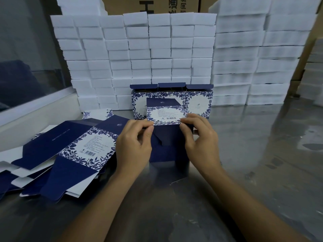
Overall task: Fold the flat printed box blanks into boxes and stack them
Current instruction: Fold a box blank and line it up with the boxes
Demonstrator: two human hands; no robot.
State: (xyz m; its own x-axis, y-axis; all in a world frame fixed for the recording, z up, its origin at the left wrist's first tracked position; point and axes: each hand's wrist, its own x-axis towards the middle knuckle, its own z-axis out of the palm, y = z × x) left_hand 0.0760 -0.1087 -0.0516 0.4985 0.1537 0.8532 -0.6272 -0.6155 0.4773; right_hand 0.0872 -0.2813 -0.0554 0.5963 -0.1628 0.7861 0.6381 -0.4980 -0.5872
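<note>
**Both hands on a half-formed box at the table's centre**

Head view: your left hand [134,144] and right hand [201,138] both hold one partly folded navy cardboard box with a blue-and-white floral print [167,137], which stands on the grey, glossy metal table [262,154] right in front of you. Your left thumb and curled fingers pinch the near left corner of its white, barcode-bearing flap [166,116]; your right fingertips pinch the flap's near right corner, the other fingers curled against the box's side. The flap is tilted up and away from you, and the box's dark navy inner flaps show beneath it.

Just behind that box, three finished boxes of the same floral print [199,102] stand side by side in a row, touching each other, their navy top flaps upright and open.

To your left, a loose, fanned pile of flat printed box blanks [70,151] lies on the table, navy and floral faces up, some white undersides showing at the edges. Your left hand is just beside the pile's right edge.

Along the back, white foam blocks [139,55] are stacked in tall columns, with larger white slabs [253,67] stacked to the right. Brown cardboard cartons [150,4] rise behind them.
</note>
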